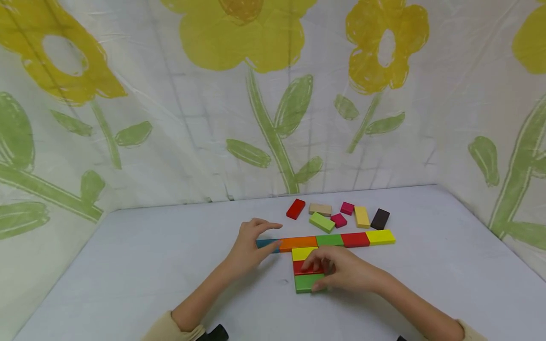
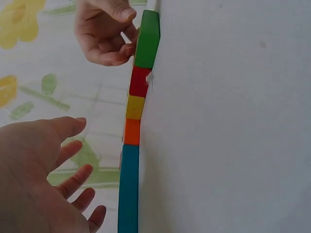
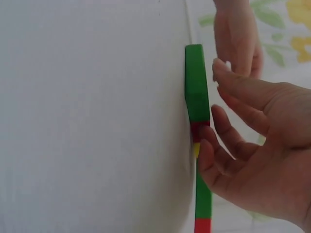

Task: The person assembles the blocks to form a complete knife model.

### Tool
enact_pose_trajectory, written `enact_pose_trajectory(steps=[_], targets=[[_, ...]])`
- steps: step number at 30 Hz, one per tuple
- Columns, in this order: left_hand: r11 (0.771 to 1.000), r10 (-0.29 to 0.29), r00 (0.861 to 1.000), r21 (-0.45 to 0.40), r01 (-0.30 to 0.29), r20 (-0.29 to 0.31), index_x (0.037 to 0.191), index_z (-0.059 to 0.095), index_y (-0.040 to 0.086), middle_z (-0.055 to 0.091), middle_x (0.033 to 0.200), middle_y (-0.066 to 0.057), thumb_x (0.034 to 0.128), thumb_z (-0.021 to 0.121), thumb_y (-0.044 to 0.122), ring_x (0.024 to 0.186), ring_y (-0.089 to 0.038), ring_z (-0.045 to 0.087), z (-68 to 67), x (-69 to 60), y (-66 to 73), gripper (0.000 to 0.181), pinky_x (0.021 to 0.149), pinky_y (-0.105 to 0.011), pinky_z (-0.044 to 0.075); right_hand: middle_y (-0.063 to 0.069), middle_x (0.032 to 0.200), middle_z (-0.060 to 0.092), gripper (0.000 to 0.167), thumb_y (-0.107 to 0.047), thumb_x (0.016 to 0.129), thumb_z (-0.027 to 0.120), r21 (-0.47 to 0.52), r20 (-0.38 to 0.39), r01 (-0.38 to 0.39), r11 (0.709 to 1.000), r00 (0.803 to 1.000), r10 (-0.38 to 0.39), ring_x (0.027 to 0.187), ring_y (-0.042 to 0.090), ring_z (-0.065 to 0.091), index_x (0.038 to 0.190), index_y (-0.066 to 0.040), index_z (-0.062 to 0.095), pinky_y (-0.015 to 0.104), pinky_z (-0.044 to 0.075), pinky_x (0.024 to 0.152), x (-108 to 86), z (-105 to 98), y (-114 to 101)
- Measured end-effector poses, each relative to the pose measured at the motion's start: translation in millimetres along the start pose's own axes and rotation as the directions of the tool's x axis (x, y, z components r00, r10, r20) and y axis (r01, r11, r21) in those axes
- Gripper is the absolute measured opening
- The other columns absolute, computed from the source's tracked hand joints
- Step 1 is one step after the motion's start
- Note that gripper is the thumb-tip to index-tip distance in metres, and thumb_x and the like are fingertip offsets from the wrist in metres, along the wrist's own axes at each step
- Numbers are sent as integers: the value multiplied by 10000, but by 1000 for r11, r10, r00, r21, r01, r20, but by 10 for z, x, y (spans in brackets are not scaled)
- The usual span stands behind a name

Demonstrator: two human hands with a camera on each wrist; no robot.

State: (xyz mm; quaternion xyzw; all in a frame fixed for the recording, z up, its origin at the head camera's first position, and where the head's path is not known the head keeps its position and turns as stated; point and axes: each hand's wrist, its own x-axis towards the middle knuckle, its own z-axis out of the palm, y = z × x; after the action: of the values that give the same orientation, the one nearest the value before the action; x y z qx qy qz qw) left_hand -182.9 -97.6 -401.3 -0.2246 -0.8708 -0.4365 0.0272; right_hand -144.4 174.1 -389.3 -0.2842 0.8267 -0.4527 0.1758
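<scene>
Flat coloured blocks form a T on the table. Its crossbar runs blue (image 1: 261, 243), orange (image 1: 298, 243), green (image 1: 329, 240), red (image 1: 355, 239) and yellow (image 1: 381, 237). Down from the orange block goes a stem of yellow (image 1: 303, 254), red (image 1: 299, 268) and green (image 1: 306, 283) blocks. My left hand (image 1: 245, 246) is at the crossbar's blue end, fingers spread and partly covering that block. Over the stem's right side, my right hand (image 1: 345, 270) has loosely bent fingers by the red and green blocks, gripping nothing; whether its fingertips touch them I cannot tell.
Behind the crossbar lie loose blocks: red (image 1: 295, 209), beige (image 1: 320, 209), light green (image 1: 322, 222), two pink ones (image 1: 347, 208), pale yellow (image 1: 361, 217) and black (image 1: 380, 219). A flower-printed sheet (image 1: 192, 156) hangs behind the white table (image 1: 170, 251).
</scene>
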Motion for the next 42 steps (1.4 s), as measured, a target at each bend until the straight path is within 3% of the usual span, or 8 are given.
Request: enact_pose_trajectory(steps=[7, 11, 17, 26, 31, 36, 42], targets=[[999, 31, 996, -11, -30, 88, 1351, 705, 100, 641, 1336, -106, 977, 769, 220, 1262, -307, 533, 106, -46, 50, 398, 1006, -522, 529, -23, 1059, 694, 295, -217, 933, 822, -56, 15, 57, 997, 998, -57, 891, 107, 630, 1190, -112, 723, 257, 578, 753, -16, -132, 87], [999, 39, 986, -31, -34, 164, 1384, 688, 125, 625, 1397, -69, 995, 749, 284, 1314, -289, 531, 142, -82, 47, 424, 1048, -547, 532, -15, 1064, 692, 295, -218, 928, 825, -43, -1, 17, 999, 1000, -17, 912, 122, 624, 1190, -119, 732, 253, 569, 770, -39, -202, 45], [990, 110, 962, 59, -129, 251, 1430, 672, 187, 604, 1476, -33, 988, 741, 406, 1412, -271, 481, 173, -126, -20, 498, 1173, -636, 341, -18, 1061, 706, 309, -279, 956, 798, -76, 0, 50, 996, 999, -50, 911, 124, 648, 1212, -123, 726, 274, 586, 766, -48, -298, 127], [974, 150, 945, 122, -192, 291, 1439, 675, 226, 578, 1518, -5, 982, 740, 431, 1444, -238, 445, 189, -139, -41, 505, 1209, -638, 263, 43, 1049, 688, 285, -187, 954, 793, -74, -78, 17, 997, 997, -22, 878, 139, 633, 1200, -66, 716, 246, 556, 769, -94, -399, 54], [967, 158, 936, 142, -211, 314, 1414, 694, 216, 572, 1527, -17, 986, 732, 430, 1436, -237, 457, 204, -144, -19, 480, 1200, -624, 325, -2, 1027, 685, 263, -186, 957, 788, -124, -122, -11, 992, 993, -4, 862, 146, 618, 1182, -65, 728, 240, 546, 762, -70, -454, 59], [963, 159, 937, 161, -217, 310, 1405, 702, 225, 573, 1529, -11, 984, 736, 424, 1434, -223, 459, 223, -144, -25, 467, 1183, -598, 366, 16, 1021, 681, 278, -157, 952, 787, -159, -152, 5, 987, 988, -30, 872, 155, 617, 1189, -30, 721, 249, 546, 744, 0, -528, 82], [970, 173, 942, 118, -214, 287, 1379, 721, 222, 591, 1505, -8, 980, 743, 428, 1416, -217, 473, 246, -140, -66, 450, 1170, -619, 362, 23, 1013, 689, 284, -171, 968, 770, -195, -185, -18, 981, 983, -19, 917, 184, 626, 1196, -11, 719, 264, 556, 751, 174, -626, 91]])
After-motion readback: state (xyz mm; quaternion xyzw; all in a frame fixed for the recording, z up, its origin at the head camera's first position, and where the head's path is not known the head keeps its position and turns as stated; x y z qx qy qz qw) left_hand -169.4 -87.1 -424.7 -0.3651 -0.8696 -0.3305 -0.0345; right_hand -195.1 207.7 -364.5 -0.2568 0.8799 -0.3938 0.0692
